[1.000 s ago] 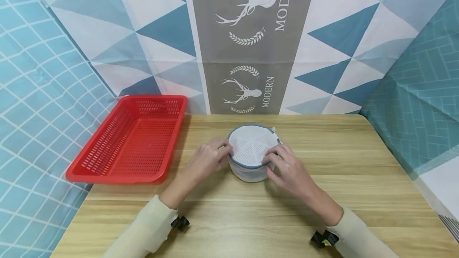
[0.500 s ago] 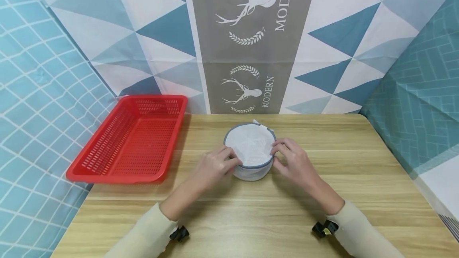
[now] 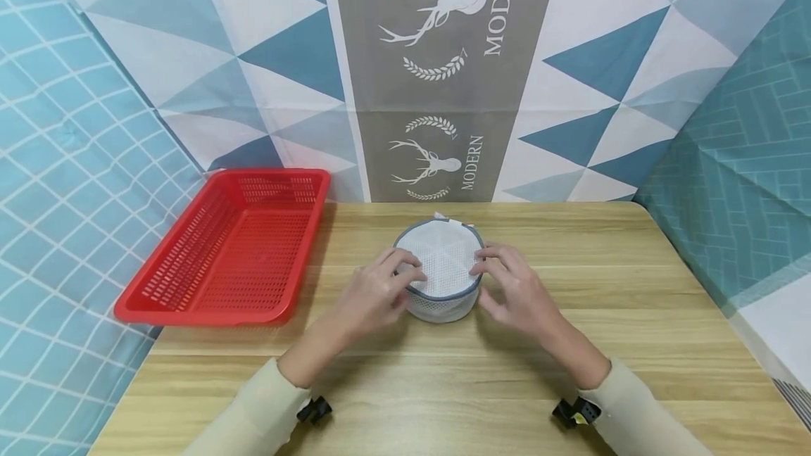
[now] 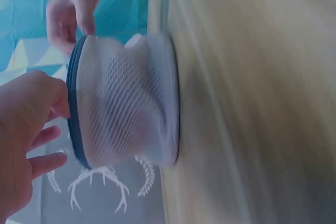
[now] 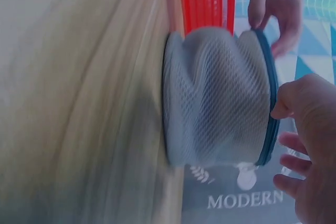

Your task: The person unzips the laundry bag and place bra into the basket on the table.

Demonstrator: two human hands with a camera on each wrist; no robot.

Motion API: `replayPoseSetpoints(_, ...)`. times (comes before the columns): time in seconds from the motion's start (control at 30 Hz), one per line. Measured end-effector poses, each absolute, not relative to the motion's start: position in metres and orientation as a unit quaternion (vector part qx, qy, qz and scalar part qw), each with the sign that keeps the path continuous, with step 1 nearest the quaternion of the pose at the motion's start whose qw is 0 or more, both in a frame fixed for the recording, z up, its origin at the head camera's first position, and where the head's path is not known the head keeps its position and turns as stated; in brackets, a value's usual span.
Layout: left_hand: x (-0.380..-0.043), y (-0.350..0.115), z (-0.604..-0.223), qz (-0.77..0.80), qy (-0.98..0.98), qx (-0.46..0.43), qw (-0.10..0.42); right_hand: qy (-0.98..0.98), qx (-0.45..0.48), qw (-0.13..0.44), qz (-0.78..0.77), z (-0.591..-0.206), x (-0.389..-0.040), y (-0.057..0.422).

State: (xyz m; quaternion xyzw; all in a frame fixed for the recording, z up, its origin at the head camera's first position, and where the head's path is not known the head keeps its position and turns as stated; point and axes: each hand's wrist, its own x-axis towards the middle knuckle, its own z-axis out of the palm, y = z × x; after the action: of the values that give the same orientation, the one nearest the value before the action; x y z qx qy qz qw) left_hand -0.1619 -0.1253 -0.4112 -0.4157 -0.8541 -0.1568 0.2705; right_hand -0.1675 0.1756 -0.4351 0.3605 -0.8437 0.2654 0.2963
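Observation:
A round white mesh laundry bag (image 3: 443, 259) with blue-grey trim stands on the wooden table, its mesh lid facing up. In both wrist views its soft side wall sags in folds. My left hand (image 3: 374, 294) is at the front left of the top rim, slightly blurred, its fingers spread loosely over the lid's edge. At the right rim, my right hand (image 3: 519, 290) holds the edge, fingertips over the lid and thumb low along the side. A small white tag (image 3: 440, 217) sticks out at the back of the rim.
A red perforated plastic basket (image 3: 304, 259) stands on the left of the table (image 3: 602, 252). Patterned cloth (image 3: 570, 90) hangs behind the table and along both sides. Each wrist carries a small black camera.
The bag has turned counterclockwise, its tag passing from the right of the rim to the back. My left hand slid toward the front, then loosened and shifted back. My right fingers moved up along the right rim.

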Motion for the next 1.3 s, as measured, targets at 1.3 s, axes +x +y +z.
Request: replayPoseSetpoints(1.3,-0.161,-0.116,-0.422,-0.198,-0.833,-0.41,0.314,-0.855,0.35,0.289,0.253,-0.437,-0.178,0.179)
